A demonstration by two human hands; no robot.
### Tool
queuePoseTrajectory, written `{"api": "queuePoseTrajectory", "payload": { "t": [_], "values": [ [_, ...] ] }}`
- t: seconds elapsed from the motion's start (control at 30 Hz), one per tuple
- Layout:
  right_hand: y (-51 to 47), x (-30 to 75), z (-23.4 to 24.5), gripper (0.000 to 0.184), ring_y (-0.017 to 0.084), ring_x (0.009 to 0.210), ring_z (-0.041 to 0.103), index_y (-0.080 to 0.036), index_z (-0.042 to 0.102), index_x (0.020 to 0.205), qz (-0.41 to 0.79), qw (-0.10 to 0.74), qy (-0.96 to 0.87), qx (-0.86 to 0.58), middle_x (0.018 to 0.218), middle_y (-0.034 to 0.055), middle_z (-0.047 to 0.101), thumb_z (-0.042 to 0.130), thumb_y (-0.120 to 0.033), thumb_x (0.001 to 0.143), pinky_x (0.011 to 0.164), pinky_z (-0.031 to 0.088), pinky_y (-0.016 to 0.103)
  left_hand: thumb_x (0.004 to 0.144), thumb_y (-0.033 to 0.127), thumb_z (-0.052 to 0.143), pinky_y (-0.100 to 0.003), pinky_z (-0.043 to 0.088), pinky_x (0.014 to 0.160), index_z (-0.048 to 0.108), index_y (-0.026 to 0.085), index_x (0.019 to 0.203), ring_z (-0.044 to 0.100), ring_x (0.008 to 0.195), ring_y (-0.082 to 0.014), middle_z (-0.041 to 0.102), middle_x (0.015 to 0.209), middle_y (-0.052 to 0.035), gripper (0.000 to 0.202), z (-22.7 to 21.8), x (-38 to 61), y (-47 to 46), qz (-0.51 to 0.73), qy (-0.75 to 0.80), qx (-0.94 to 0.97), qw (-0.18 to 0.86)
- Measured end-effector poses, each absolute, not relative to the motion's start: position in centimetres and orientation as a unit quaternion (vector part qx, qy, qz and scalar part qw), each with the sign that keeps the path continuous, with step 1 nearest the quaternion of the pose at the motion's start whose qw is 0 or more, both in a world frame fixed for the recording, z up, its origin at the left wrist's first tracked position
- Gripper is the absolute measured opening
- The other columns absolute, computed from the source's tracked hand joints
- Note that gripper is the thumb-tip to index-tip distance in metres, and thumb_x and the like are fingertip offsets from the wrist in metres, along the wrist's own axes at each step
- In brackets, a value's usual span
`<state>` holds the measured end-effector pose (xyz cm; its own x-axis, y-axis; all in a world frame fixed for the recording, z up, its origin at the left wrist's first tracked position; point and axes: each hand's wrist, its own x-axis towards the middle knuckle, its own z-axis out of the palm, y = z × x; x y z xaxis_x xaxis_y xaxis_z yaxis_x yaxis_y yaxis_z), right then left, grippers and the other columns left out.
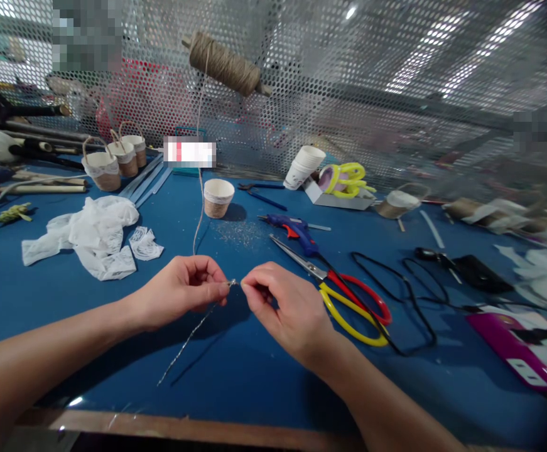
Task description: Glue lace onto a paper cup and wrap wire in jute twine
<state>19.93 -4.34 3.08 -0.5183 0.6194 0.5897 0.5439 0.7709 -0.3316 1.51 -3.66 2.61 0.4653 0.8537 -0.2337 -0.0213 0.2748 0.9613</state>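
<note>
The silvery strand (188,339) lies in the left hand (191,287), pinched between thumb and fingertips, and its crux is the short gap to the right hand (286,307). A small bright twist (232,283) sticks out of the left fingertips and points straight across at the right ones, which are pinched together on what looks like its fine end. The two grips face each other, nearly level, with the twist closer to the left.

The strand's long tail runs the other way, slanting down from under the left hand toward the person, its tip free above the table (264,383). The twine (200,194) drops from the spool (225,64) to behind the left fingers; whether it joins the strand is hidden.

Open blue surface spreads below both hands, to the wooden edge (188,428). Room is tighter to the right — the scissors (320,271) lie just beside that hand — while the cup (218,198) stands apart, beyond the gap.
</note>
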Motion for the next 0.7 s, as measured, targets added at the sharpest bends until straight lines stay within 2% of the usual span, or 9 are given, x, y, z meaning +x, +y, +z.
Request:
{"api": "queuePoseTrajectory", "payload": {
  "t": [0.1, 0.3, 0.43, 0.7],
  "values": [
    [-4.27, 19.95, 3.19, 0.014, 0.009, 0.056, 0.049, -0.019, 0.050, 0.074, 0.075, 0.351, -0.865, -0.351, 0.066, 0.0008, 0.057, 0.047, -0.010, 0.084, 0.050, 0.043, 0.022, 0.070, 0.030, 0.067, -0.018, 0.024, 0.043, 0.053, 0.013, 0.069, 0.035, 0.043, -0.0023, 0.058, 0.059, 0.0030, 0.022, 2.57, 1.46, -3.65, 0.315, 0.393, 0.490, 0.712],
    [-4.39, 19.75, 2.87, 0.007, 0.009, 0.056, 0.051, -0.018, 0.054, 0.081, 0.131, 0.369, -0.849, -0.354, 0.071, 0.0013, 0.059, 0.050, -0.013, 0.082, 0.049, 0.045, 0.021, 0.068, 0.032, 0.069, -0.019, 0.022, 0.042, 0.052, 0.013, 0.068, 0.032, 0.041, -0.0014, 0.058, 0.059, 0.0030, 0.025, 2.46, 1.46, -3.53, 0.319, 0.365, 0.454, 0.747],
    [-4.49, 19.67, 2.68, 0.009, 0.009, 0.056, 0.051, -0.018, 0.055, 0.077, 0.145, 0.370, -0.847, -0.354, 0.067, 0.0007, 0.058, 0.049, -0.014, 0.083, 0.048, 0.043, 0.021, 0.068, 0.031, 0.069, -0.019, 0.021, 0.042, 0.053, 0.013, 0.068, 0.032, 0.041, -0.0014, 0.058, 0.058, 0.0030, 0.025, 2.44, 1.43, -3.58, 0.314, 0.362, 0.456, 0.750],
    [-4.56, 19.56, 2.60, 0.010, 0.008, 0.053, 0.049, -0.017, 0.053, 0.074, 0.113, 0.372, -0.849, -0.359, 0.064, -0.0003, 0.056, 0.050, -0.011, 0.081, 0.047, 0.041, 0.020, 0.072, 0.028, 0.065, -0.018, 0.025, 0.045, 0.054, 0.013, 0.070, 0.039, 0.048, -0.0037, 0.058, 0.059, 0.0029, 0.018, 2.56, 1.57, -3.65, 0.325, 0.399, 0.524, 0.679]
  ]
}}
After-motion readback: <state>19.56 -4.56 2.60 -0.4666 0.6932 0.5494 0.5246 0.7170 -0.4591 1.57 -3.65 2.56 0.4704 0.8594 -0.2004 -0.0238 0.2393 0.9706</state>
